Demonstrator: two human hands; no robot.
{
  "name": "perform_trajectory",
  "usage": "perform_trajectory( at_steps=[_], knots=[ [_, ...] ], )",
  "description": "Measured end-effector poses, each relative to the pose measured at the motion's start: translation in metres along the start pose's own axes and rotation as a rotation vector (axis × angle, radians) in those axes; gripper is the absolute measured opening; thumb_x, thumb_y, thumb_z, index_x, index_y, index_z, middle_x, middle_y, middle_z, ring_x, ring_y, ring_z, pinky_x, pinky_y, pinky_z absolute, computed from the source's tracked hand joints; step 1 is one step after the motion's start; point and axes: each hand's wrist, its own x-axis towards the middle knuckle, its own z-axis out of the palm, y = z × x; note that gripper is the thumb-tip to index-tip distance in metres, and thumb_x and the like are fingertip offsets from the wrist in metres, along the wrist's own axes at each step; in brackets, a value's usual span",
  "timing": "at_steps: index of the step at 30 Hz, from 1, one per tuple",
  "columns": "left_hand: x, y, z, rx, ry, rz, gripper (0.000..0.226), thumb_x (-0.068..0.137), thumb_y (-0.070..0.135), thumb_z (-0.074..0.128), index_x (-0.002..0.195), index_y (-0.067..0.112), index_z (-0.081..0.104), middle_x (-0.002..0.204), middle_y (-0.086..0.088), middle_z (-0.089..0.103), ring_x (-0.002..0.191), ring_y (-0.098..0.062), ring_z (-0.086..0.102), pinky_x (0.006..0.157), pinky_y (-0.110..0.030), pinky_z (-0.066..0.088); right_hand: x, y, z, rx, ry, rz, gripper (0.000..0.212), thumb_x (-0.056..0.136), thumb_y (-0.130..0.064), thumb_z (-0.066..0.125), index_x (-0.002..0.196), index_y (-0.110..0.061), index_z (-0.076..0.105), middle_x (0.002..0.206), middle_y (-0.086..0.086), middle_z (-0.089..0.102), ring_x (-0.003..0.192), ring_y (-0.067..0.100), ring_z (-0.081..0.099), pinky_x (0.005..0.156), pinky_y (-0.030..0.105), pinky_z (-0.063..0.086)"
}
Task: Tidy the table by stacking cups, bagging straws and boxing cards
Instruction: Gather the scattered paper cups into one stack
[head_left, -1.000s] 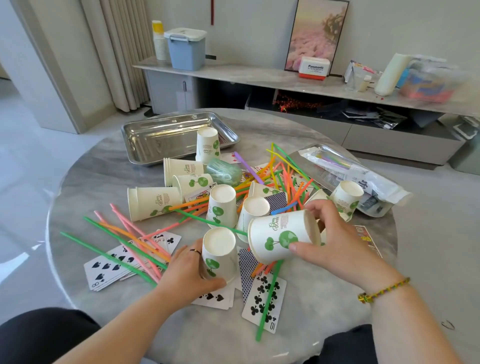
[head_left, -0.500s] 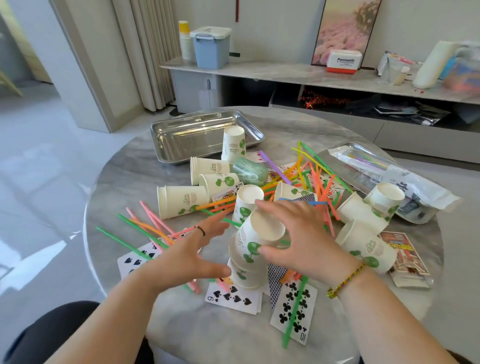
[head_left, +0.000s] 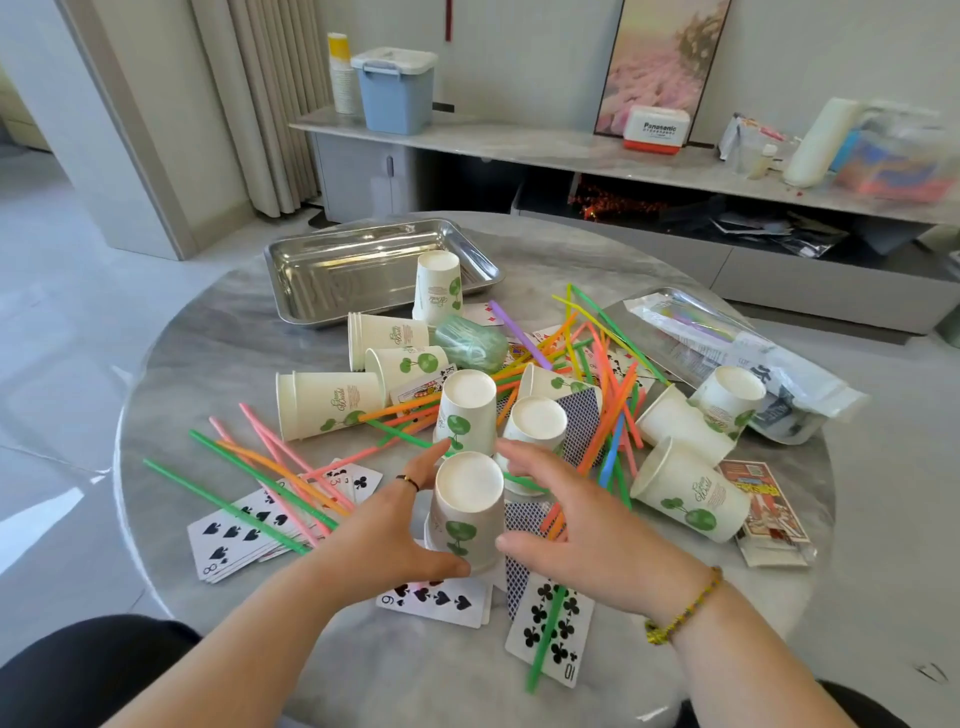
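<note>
A short stack of upside-down paper cups (head_left: 467, 512) stands at the near middle of the round marble table (head_left: 218, 343). My left hand (head_left: 384, 540) holds the stack, thumb across its lower front and fingers along its left side. My right hand (head_left: 587, 530) is spread open just right of it, thumb tip against the cup wall. Two more inverted cups (head_left: 467, 410) (head_left: 537, 423) stand right behind. Other cups (head_left: 327, 405) (head_left: 685, 493) lie on their sides. Coloured straws (head_left: 602, 395) and playing cards (head_left: 234, 535) are scattered around. The card box (head_left: 763, 504) lies at the right.
A steel tray (head_left: 363, 270) sits at the far left with an inverted cup (head_left: 439, 286) at its edge. A clear straw bag (head_left: 727, 358) lies on a second tray at the far right. A green see-through container (head_left: 470, 343) lies among the cups. A low sideboard stands behind.
My right hand set its cup upside down over the cup by my left hand and let go. My left hand closed back around the stack.
</note>
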Motion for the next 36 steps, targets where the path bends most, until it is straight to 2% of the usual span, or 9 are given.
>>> perform_trajectory(
  at_steps=[3,5,7,9,13,20,27,31,36],
  knots=[
    [0.002,-0.002,0.005,-0.031,0.027,0.000,0.101,0.065,0.018,0.079,0.139,0.036,0.012,0.121,0.021,0.039,0.106,0.000,0.039,0.063,0.009,0.032,-0.016,-0.005,-0.009,0.412,0.017,-0.113,0.065,0.057,-0.059,0.070,0.114,-0.039,0.047,0.116,-0.022,0.062,0.111,-0.005,0.054,0.096,0.014,0.042],
    [0.004,0.000,0.011,-0.041,0.042,-0.008,0.095,0.067,0.016,0.078,0.138,0.033,0.017,0.114,0.018,0.041,0.104,-0.002,0.040,0.066,0.003,0.034,-0.023,0.003,-0.018,0.612,0.298,-0.104,0.040,0.066,-0.046,0.073,0.097,-0.024,0.061,0.088,-0.013,0.073,0.083,0.001,0.067,0.076,0.013,0.051],
    [0.007,0.000,0.015,-0.007,0.059,-0.034,0.087,0.068,0.019,0.077,0.136,0.029,0.023,0.105,0.015,0.043,0.102,-0.006,0.041,0.079,-0.010,0.034,-0.025,0.022,-0.032,0.498,0.711,-0.027,0.003,0.077,-0.024,0.063,0.080,-0.023,0.062,0.069,-0.016,0.071,0.065,-0.003,0.063,0.065,0.011,0.050],
    [0.009,-0.002,0.018,0.018,0.065,-0.062,0.078,0.069,0.022,0.076,0.132,0.024,0.029,0.100,0.013,0.047,0.098,-0.010,0.045,0.081,-0.016,0.034,-0.026,0.045,-0.047,0.212,0.874,0.106,0.009,0.075,-0.031,0.058,0.083,-0.027,0.060,0.075,-0.021,0.067,0.079,-0.003,0.059,0.074,0.013,0.045],
    [0.009,-0.003,0.016,0.047,0.075,-0.078,0.072,0.071,0.023,0.075,0.129,0.024,0.032,0.096,0.014,0.046,0.095,-0.011,0.047,0.080,-0.019,0.039,-0.031,0.081,-0.060,-0.161,0.575,0.550,0.065,0.076,-0.023,0.070,0.133,-0.014,0.040,0.133,0.008,0.046,0.127,0.028,0.035,0.105,0.035,0.028],
    [0.010,-0.011,0.021,0.134,0.012,-0.107,0.074,0.066,0.029,0.077,0.126,0.021,0.034,0.097,0.012,0.052,0.098,-0.011,0.052,0.084,-0.021,0.044,-0.025,0.095,-0.050,-0.352,0.419,0.772,0.076,0.076,-0.032,0.068,0.138,-0.018,0.028,0.138,0.012,0.042,0.129,0.032,0.034,0.108,0.038,0.029],
    [0.014,-0.013,0.024,0.189,0.085,-0.131,0.072,0.068,0.032,0.073,0.128,0.019,0.036,0.107,0.002,0.060,0.102,-0.017,0.053,0.085,-0.026,0.045,-0.028,0.087,-0.048,-0.082,0.649,0.627,0.061,0.072,-0.017,0.074,0.121,-0.006,0.040,0.121,0.015,0.051,0.104,0.028,0.049,0.085,0.033,0.041],
    [0.015,-0.012,0.023,0.241,0.111,-0.143,0.062,0.071,0.035,0.070,0.122,0.020,0.039,0.090,0.007,0.050,0.088,-0.013,0.047,0.072,-0.020,0.038,-0.036,0.067,-0.051,0.124,0.796,0.380,0.053,0.066,-0.012,0.078,0.103,-0.022,0.041,0.105,0.005,0.050,0.091,0.019,0.047,0.079,0.038,0.046],
    [0.014,-0.011,0.021,0.232,0.071,-0.123,0.062,0.069,0.036,0.072,0.119,0.021,0.037,0.092,0.008,0.052,0.092,-0.013,0.049,0.075,-0.022,0.040,-0.030,0.036,-0.043,0.135,0.682,0.139,0.039,0.064,-0.024,0.073,0.086,-0.040,0.044,0.094,-0.017,0.049,0.084,0.002,0.051,0.063,0.003,0.040]
  ],
)
